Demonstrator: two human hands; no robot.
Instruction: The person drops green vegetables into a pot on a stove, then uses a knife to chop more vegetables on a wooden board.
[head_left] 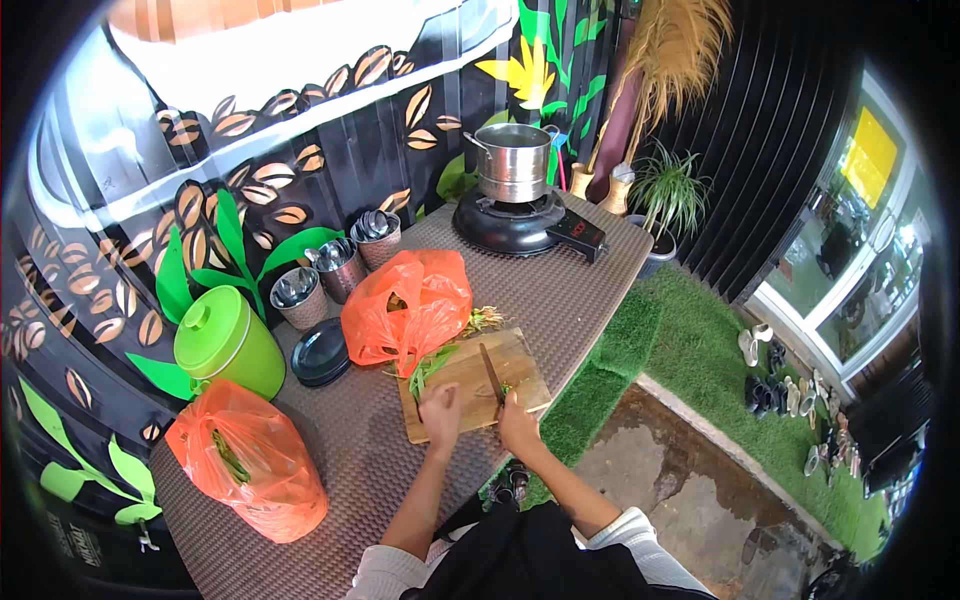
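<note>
My right hand (518,425) is closed round the handle of a knife (491,372), whose blade points away over the wooden cutting board (530,362). Small green bits (506,387) lie by the blade. Over the board's left side my left hand (440,412) is closed in a fist, with leafy greens (430,368) sticking out above it. How much it grips is hidden by the fingers. Just behind the board sits an orange plastic bag (415,305), and cut root ends (485,319) lie beside it.
A second orange bag (250,465) with greens stands front left, near a lime-green lidded bucket (230,340). Dark plates (320,352) and cutlery cups (340,268) line the wall side. A steel pot (513,165) sits on a black stove (510,228) at the far end.
</note>
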